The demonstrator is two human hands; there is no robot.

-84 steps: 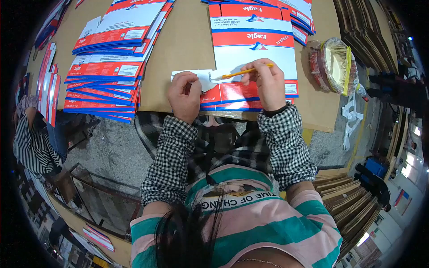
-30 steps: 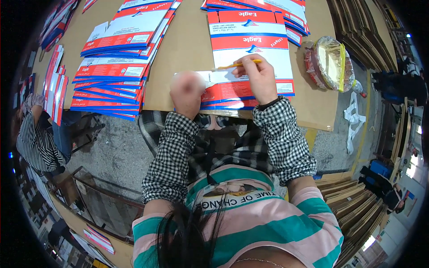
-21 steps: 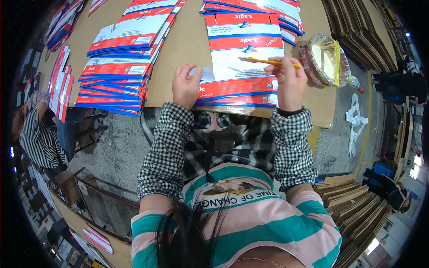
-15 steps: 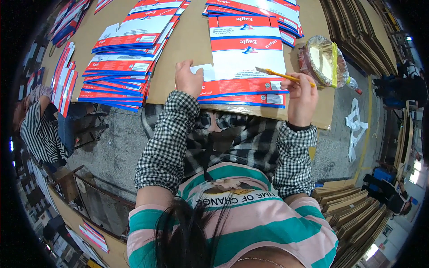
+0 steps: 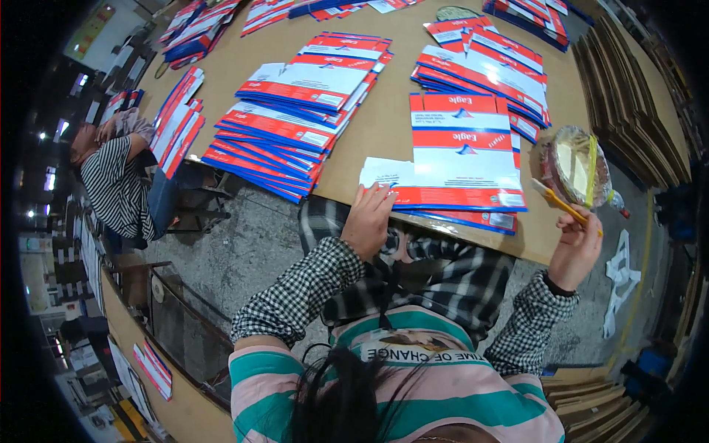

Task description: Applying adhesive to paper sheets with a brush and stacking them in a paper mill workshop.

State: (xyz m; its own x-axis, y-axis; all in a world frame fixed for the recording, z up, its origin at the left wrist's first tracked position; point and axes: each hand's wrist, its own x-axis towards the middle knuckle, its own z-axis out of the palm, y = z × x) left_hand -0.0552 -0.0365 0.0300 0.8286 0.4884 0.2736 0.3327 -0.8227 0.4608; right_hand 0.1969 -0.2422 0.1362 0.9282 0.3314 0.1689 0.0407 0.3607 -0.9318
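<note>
In my right hand (image 5: 578, 247) is a paintbrush (image 5: 555, 198) with a yellow handle; its bristle end is beside a plastic-wrapped tub (image 5: 574, 164) of whitish paste. My left hand (image 5: 371, 221) rests at the table's near edge, fingers stretched onto the lower left corner of a flat red, white and blue carton blank (image 5: 464, 155). A white flap (image 5: 386, 170) sticks out of that blank just beyond my fingertips. Further blanks lie beneath it, their blue edges showing along the near side.
Left of the blank, flat cartons form a fanned pile (image 5: 295, 111); another pile (image 5: 484, 63) lies behind it. Brown cardboard sheets (image 5: 620, 111) stand stacked at the right. A seated person in a striped top (image 5: 114, 184) is at the left. White scrap (image 5: 622, 280) lies on the floor.
The brush has swung from over the carton blank to beside the paste tub. My left hand now reaches onto the blank's lower left corner. The whole view has shifted and turned.
</note>
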